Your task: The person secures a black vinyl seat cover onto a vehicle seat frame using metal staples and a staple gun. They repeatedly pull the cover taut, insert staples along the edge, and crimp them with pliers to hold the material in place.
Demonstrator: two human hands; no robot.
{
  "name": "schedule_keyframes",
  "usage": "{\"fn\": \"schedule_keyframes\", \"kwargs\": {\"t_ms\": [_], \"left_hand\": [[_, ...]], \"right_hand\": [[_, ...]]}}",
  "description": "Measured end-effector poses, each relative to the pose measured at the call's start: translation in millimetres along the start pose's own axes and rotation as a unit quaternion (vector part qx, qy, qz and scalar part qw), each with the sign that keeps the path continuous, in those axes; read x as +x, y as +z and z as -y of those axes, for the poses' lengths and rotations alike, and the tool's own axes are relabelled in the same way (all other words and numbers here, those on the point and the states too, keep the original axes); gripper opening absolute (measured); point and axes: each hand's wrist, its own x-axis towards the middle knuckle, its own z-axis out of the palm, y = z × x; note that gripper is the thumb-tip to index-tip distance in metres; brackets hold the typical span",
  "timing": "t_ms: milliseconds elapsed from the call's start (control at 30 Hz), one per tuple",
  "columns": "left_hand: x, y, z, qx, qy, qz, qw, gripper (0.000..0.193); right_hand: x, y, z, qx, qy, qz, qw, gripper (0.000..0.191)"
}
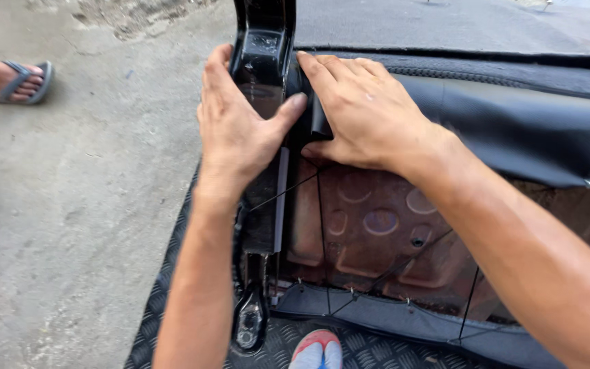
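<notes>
My left hand (237, 126) grips a black metal bracket (262, 58) that runs upright along the left side of an upturned seat. Its thumb presses across the bracket's front. My right hand (360, 109) lies next to it, fingers curled on the edge of black vinyl seat cover (527, 126), pinching a fold against the bracket. Below the hands shows the rusty brown metal seat pan (370, 225), crossed by thin black cords. The bracket's lower end (249, 321) rests near the floor mat.
A black ribbed rubber mat (172, 301) lies under the seat on the concrete ground (76, 205). My own sandalled toe (317, 352) shows at the bottom. Another person's foot in a grey sandal (11, 78) stands at the far left. Dark carpet (445, 24) lies beyond.
</notes>
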Motion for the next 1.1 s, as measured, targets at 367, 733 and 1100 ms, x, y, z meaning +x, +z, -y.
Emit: {"fn": "schedule_keyframes", "kwargs": {"t_ms": [367, 733, 1100], "left_hand": [[67, 5, 49, -0.452, -0.222, 0.196, 0.841, 0.083], [74, -3, 33, -0.355, -0.228, 0.121, 0.898, 0.076], [62, 2, 40, -0.381, -0.229, 0.109, 0.889, 0.068]], "right_hand": [[-1, 8, -3, 0.18, 0.125, -0.128, 0.967, 0.027], [50, -35, 8, 0.407, 0.385, -0.012, 0.828, 0.039], [45, -49, 99, 0.517, 0.704, -0.096, 0.477, 0.036]]}}
